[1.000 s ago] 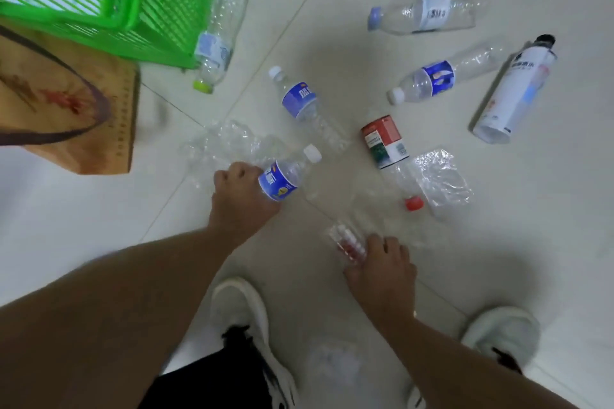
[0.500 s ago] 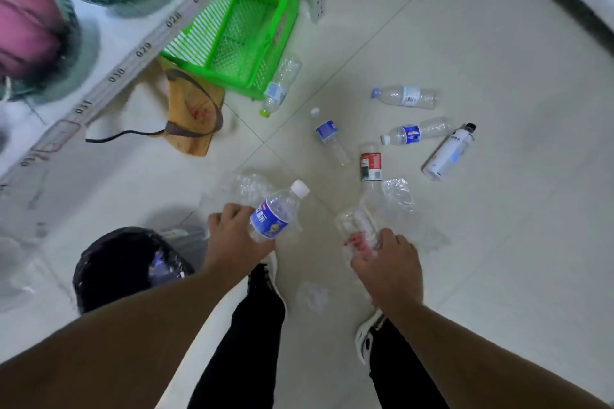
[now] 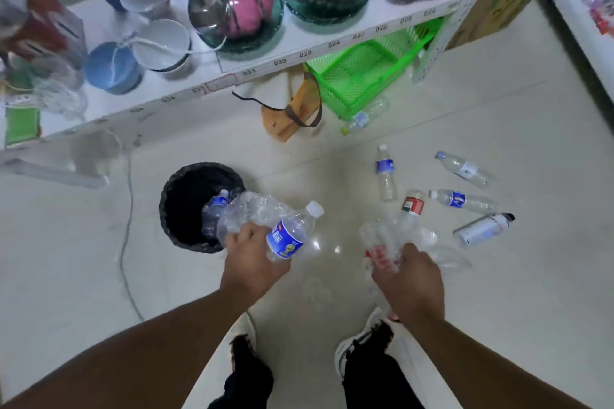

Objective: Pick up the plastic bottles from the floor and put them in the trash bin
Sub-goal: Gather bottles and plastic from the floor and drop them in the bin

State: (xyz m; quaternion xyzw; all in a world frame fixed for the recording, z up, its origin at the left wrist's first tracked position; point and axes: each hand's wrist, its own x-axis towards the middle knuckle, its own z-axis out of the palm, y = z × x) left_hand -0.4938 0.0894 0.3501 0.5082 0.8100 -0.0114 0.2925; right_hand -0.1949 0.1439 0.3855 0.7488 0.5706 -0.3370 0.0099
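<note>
My left hand [image 3: 253, 260] grips a blue-labelled bottle [image 3: 291, 231] with a white cap and a crushed clear bottle [image 3: 252, 211], both held just right of the black trash bin [image 3: 172, 206]. A blue-labelled bottle [image 3: 217, 204] lies inside the bin. My right hand [image 3: 409, 279] holds a crumpled clear bottle with a red label [image 3: 378, 244]. Several bottles remain on the floor to the right: a blue-labelled one [image 3: 385, 173], a red-labelled one [image 3: 412, 207], two more clear ones [image 3: 463, 169] [image 3: 460, 200] and a white bottle with a black cap [image 3: 483, 228].
A white shelf [image 3: 299, 53] with bowls and cups runs along the back. A green basket [image 3: 362, 76] stands under it, with a bottle [image 3: 365, 116] lying against it and a brown bag [image 3: 292, 113] beside it. A cable [image 3: 124, 242] trails left of the bin. My shoes [image 3: 362, 339] are below.
I have stood up and the view has lifted. Both hands rose from the floor with their bottles, and the left hand moved toward the bin.
</note>
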